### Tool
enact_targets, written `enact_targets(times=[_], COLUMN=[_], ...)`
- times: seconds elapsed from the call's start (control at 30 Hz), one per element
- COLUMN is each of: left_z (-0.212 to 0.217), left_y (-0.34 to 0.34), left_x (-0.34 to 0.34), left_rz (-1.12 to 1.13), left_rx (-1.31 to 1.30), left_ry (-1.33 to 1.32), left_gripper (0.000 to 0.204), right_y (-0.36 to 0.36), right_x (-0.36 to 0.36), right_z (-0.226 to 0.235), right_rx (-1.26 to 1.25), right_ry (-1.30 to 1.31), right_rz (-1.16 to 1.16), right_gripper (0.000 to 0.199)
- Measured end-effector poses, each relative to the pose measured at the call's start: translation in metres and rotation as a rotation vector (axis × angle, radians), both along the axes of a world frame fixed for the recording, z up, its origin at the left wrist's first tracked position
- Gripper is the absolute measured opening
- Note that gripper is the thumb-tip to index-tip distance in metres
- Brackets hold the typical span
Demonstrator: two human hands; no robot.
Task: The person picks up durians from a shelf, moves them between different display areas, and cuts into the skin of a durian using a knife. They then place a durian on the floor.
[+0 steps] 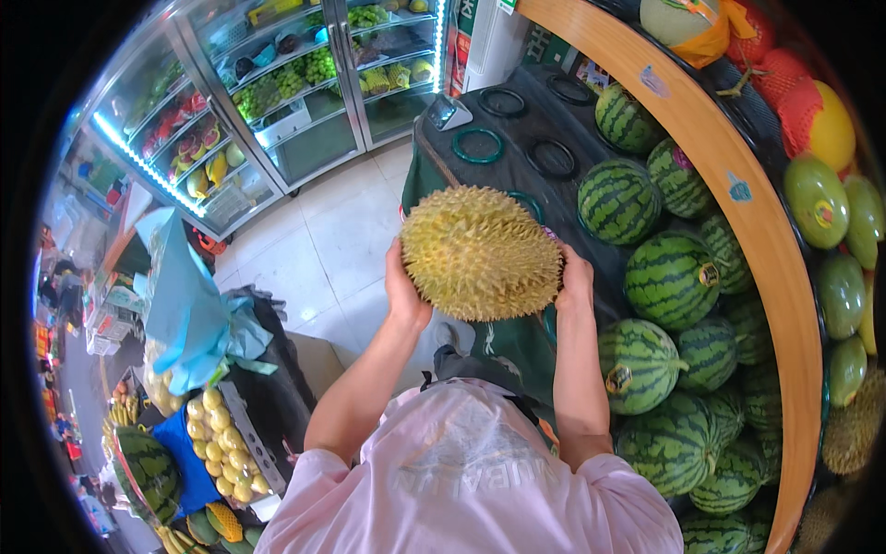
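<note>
A large yellow-green durian (482, 251), covered in spikes, is held up in front of me between both hands. My left hand (406, 288) grips its left end, and my right hand (574, 277) grips its right end. The undersides of the fingers are hidden behind the fruit. Beyond and to the right lies a dark-covered counter (503, 120) with several ring stands, among them a green ring (478, 145) and a black ring (551, 159). Several striped watermelons (672, 280) rest on the right side of that counter, close to my right hand.
A curved wooden ledge (749, 235) borders the watermelons, with melons (816, 201) beyond it. Glass-door fridges (277, 92) stand at the back left. On the left are blue wrapping paper (194, 305) and a box of round yellow fruit (221, 443). Tiled floor (346, 226) lies between.
</note>
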State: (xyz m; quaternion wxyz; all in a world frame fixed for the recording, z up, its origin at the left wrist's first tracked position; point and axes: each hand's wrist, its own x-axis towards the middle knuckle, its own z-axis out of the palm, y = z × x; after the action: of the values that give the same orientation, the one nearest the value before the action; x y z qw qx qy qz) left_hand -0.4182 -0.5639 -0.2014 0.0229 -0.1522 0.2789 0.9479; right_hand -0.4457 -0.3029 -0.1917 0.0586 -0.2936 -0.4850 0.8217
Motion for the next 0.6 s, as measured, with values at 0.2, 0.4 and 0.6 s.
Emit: enact_targets(times=[0.2,0.4,0.6], left_z=[-0.006,-0.035,-0.046], left_y=[0.036,0.060,0.051], left_x=[-0.128,-0.202,-0.218], left_rz=[-0.218,-0.351,-0.387], left_rx=[0.024,0.038,0.039], left_ry=[-0.129,-0.227,-0.368], left_gripper=[0.059,0.058,0.057], right_y=[0.040,0.053,0.045], right_x=[-0.094,-0.130,-0.132], right_z=[-0.038,-0.051,-0.041], right_rx=[-0.049,-0.061,0.011], right_ry=[-0.049,-0.187,-0.270], right_rz=[-0.154,-0.278,-0.264], right_gripper=[0.026,0.030,0.031])
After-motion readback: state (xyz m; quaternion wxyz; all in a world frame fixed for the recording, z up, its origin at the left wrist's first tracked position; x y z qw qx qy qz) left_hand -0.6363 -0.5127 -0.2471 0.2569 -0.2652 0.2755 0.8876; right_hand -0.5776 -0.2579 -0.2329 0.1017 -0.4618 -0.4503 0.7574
